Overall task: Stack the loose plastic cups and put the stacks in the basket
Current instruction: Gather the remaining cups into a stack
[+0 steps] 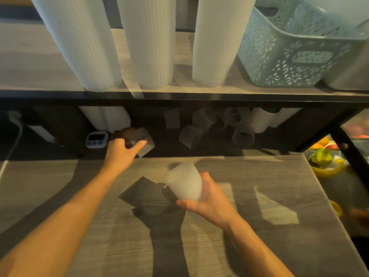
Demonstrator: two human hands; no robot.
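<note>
Head view: the left hand (121,150) grasps a translucent cup (142,142) at 10 o'clock; the right hand (207,200) grasps a ribbed, tapered cup (185,181) over the wood-grain bench (249,246).

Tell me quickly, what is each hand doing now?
Left hand: grips a clear cup in the dark under-shelf space.
Right hand: holds a ribbed white cup.
</note>
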